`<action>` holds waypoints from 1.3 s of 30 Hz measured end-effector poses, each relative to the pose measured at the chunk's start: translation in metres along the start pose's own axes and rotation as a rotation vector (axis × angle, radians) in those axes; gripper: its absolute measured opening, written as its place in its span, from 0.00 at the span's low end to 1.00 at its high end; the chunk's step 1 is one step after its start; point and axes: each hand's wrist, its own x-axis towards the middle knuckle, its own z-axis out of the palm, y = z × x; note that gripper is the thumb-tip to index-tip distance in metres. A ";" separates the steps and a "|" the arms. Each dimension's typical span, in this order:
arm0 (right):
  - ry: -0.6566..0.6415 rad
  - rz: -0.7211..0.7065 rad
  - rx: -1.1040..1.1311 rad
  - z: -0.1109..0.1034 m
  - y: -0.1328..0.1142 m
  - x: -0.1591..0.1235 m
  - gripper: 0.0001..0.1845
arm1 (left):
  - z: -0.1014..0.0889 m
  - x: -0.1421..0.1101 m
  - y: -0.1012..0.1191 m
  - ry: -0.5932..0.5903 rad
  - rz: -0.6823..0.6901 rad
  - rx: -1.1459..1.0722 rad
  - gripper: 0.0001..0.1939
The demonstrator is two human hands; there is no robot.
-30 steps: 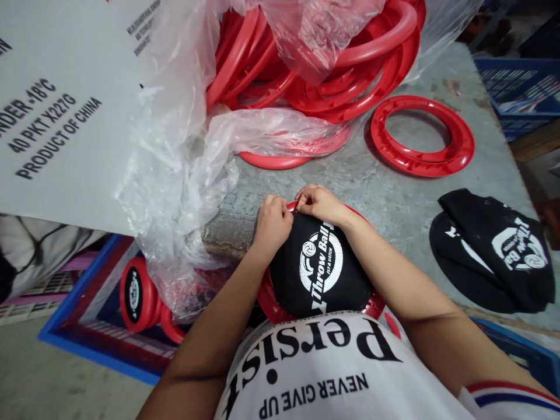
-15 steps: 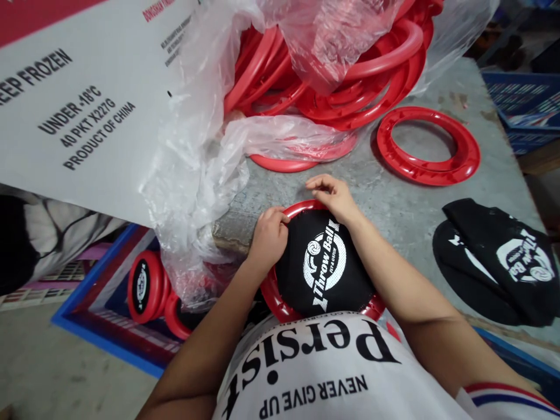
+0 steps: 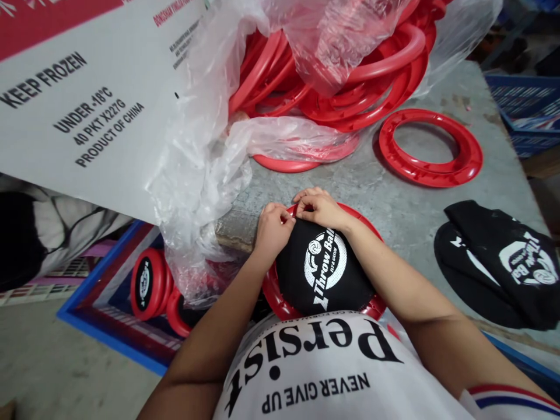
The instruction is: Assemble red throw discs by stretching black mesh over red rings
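Against my shirt and the table edge rests a red plastic ring (image 3: 364, 219) with a round black fabric disc (image 3: 294, 274) over its middle, printed "Throw Ball" in white. My left hand (image 3: 275, 230) pinches the fabric edge at the ring's far left rim. Close beside it, my right hand (image 3: 318, 209) also has thumb and fingers closed on the fabric edge at the far rim. The fingertips of both hands nearly meet. My shirt hides the ring's near side.
A loose red ring (image 3: 431, 175) lies at the right, behind stacked black fabric covers (image 3: 490, 262). Many red rings (image 3: 367, 111) sit in a clear plastic bag (image 3: 184, 163) at the back. A printed carton (image 3: 109, 70) stands left, above a blue crate (image 3: 105, 332) holding finished-looking discs (image 3: 146, 286).
My right hand has come down and left onto the rim beside my left hand, and its fingers have closed on the fabric edge. My left hand has shifted slightly right.
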 end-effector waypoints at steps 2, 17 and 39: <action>-0.011 0.017 0.019 -0.001 0.001 0.000 0.02 | 0.000 0.001 0.000 0.006 -0.032 -0.035 0.05; -0.003 0.030 0.028 0.000 0.001 0.001 0.03 | -0.005 -0.005 -0.002 0.086 -0.037 -0.020 0.08; 0.050 0.033 -0.080 0.009 0.000 0.004 0.08 | -0.003 -0.003 -0.001 0.067 -0.017 0.054 0.12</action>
